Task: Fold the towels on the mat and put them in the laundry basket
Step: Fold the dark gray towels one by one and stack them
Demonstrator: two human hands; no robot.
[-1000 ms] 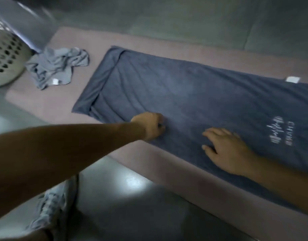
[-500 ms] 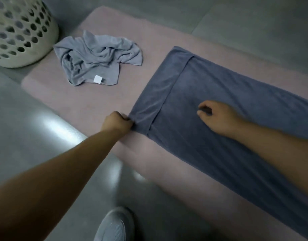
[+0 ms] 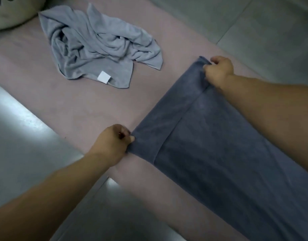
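A long dark blue towel (image 3: 210,153) lies flat on the pink mat (image 3: 83,108), running from the centre to the lower right, with its left end turned over in a narrow band. My left hand (image 3: 113,145) pinches the near corner of that folded end. My right hand (image 3: 218,70) grips the far corner of the same end. A crumpled light grey towel (image 3: 97,44) with a white label lies on the mat at the upper left. The cream laundry basket (image 3: 12,13) with round holes shows partly at the top left corner.
Grey tiled floor (image 3: 28,133) surrounds the mat, shiny at the lower left and dull at the upper right. The mat's near edge runs diagonally under my left forearm.
My right hand left the middle of the blue towel and took hold of the far corner of its folded end. My left hand stays at the near corner. The view has moved closer.
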